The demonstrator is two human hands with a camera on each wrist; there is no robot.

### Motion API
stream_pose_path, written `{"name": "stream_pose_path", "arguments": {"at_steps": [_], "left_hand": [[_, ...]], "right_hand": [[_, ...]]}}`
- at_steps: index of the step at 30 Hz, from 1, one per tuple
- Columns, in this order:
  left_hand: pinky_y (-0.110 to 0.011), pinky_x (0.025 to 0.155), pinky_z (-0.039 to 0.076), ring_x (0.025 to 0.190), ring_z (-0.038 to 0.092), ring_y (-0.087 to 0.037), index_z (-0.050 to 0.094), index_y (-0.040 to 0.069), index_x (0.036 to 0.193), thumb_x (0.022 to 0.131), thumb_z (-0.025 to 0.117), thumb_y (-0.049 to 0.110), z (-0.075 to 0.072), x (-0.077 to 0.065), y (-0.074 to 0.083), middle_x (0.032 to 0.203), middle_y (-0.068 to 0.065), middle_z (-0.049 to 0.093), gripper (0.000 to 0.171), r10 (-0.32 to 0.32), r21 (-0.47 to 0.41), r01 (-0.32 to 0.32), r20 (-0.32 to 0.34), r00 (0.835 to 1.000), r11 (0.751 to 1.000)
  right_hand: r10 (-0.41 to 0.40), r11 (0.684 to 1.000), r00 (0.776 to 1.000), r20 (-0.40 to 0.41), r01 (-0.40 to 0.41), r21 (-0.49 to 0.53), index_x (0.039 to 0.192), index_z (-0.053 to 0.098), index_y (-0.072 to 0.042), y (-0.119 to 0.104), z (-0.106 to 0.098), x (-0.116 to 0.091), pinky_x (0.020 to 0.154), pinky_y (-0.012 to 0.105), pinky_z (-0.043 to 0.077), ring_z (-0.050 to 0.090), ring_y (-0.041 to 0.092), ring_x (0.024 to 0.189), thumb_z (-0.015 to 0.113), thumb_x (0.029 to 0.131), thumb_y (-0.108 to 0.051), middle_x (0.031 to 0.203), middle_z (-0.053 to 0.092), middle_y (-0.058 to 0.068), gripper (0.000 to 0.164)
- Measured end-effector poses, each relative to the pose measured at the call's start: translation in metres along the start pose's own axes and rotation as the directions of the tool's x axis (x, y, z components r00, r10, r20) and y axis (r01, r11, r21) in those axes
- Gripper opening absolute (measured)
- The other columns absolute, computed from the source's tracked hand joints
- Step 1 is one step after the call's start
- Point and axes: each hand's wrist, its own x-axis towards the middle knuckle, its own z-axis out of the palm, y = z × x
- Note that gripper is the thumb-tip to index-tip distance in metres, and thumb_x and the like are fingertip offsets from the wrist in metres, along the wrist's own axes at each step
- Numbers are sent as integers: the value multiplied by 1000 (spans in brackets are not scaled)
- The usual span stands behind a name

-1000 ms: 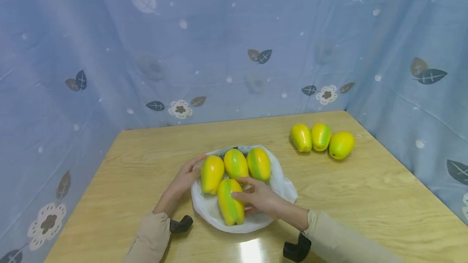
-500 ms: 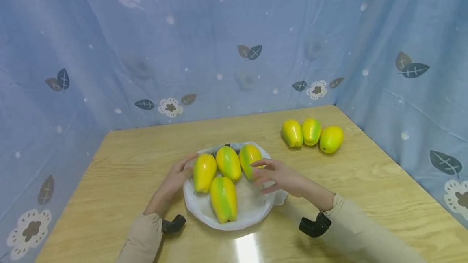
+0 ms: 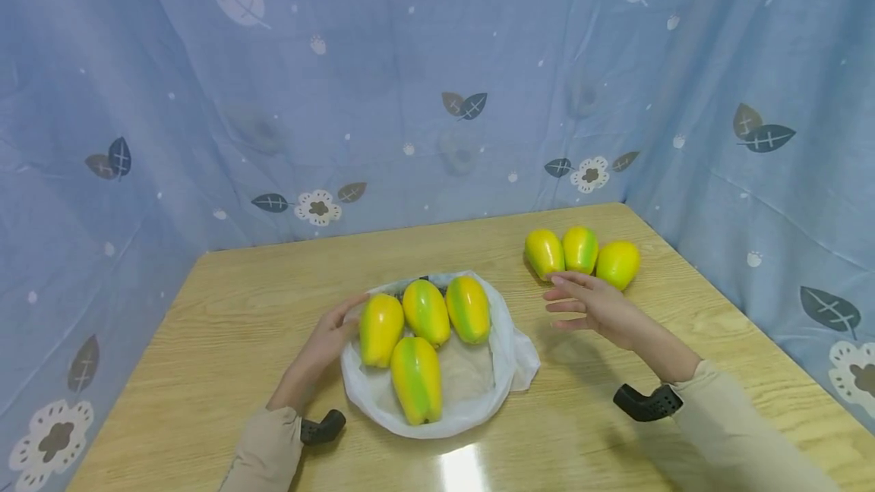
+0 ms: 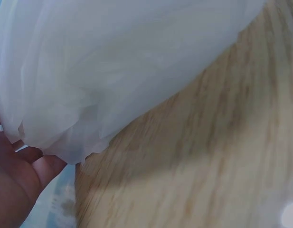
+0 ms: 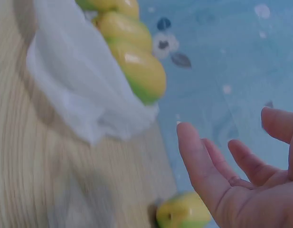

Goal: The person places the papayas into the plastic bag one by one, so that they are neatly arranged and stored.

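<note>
A white plastic bag [image 3: 465, 416] lies spread in a round shape on the table, with several yellow-and-green papayas inside. One papaya [image 3: 417, 380] is at the near side; the others, such as this right-hand papaya [image 3: 469, 310], form a row behind it. My left hand [image 3: 326, 340] holds the bag's left edge, its fingers partly hidden by the plastic in the left wrist view. My right hand [image 3: 598, 308] is in the air right of the bag, fingers spread and holding nothing. It is just in front of three loose papayas, among them the rightmost papaya [image 3: 618, 263].
The wooden table [image 3: 260, 287] bears everything. Blue patterned curtain [image 3: 396, 59] hangs along its back and sides. A loose corner of plastic [image 3: 525, 361] sticks out on the bag's right. Each wrist carries a black mount, the right mount [image 3: 648, 403] and the left mount [image 3: 323, 428].
My right hand has let go of the near papaya in the bag and moved right and away toward the loose papayas. My left hand has stayed at the bag's edge.
</note>
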Motion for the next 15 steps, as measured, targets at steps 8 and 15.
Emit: {"name": "stream_pose_path", "arguments": {"at_steps": [8, 15], "left_hand": [[-60, 110, 5, 142, 10, -34, 39, 13, 145, 100, 37, 9, 0, -3, 1, 154, -12, 25, 46, -9, 15, 9, -8, 1000, 1000], [-60, 110, 5, 142, 10, -34, 40, 13, 145, 100, 38, 9, 0, -3, 1, 154, -12, 25, 45, 11, -3, -11, -6, 1000, 1000]], "right_hand": [[33, 998, 999, -40, -35, -45, 146, 14, 8, 12, -39, -10, 95, 46, 46, 50, 32, 119, 42, 101, -39, 139, 33, 32, 70], [23, 995, 991, -131, -35, -92, 145, 9, 12, 19, -74, -18, 91, 44, 49, 59, 9, 98, 39, 102, -38, 134, 37, 30, 73]]}}
